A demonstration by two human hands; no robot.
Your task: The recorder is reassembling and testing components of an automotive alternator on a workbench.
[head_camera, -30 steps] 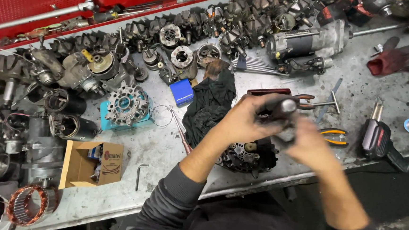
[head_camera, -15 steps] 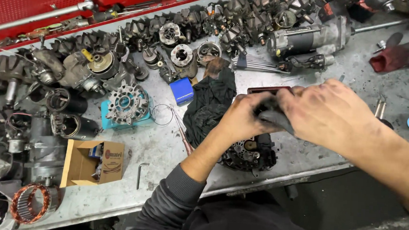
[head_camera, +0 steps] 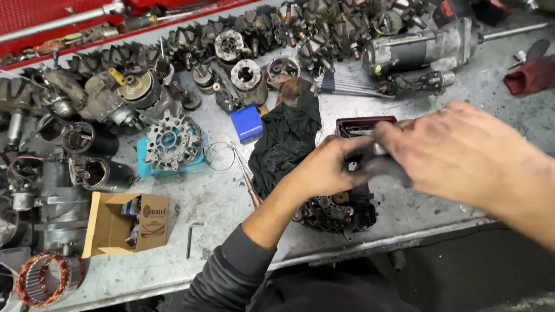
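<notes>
Both hands meet just above the dark alternator (head_camera: 337, 211) on the worktop (head_camera: 415, 212): the left hand (head_camera: 328, 169) and the right hand (head_camera: 464, 154) both grip a small grey part (head_camera: 379, 165) (blurred, hard to identify). It looks mid-assembly, the part not yet seated.

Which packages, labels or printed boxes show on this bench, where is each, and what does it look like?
Open cardboard box: bench front left, brown, flaps open, red and dark print on a white side.
Small blue box: bench middle, left of the black rag, cube-like, plain blue with a pale label.
Teal box: under a grey metal housing, flat.
</notes>
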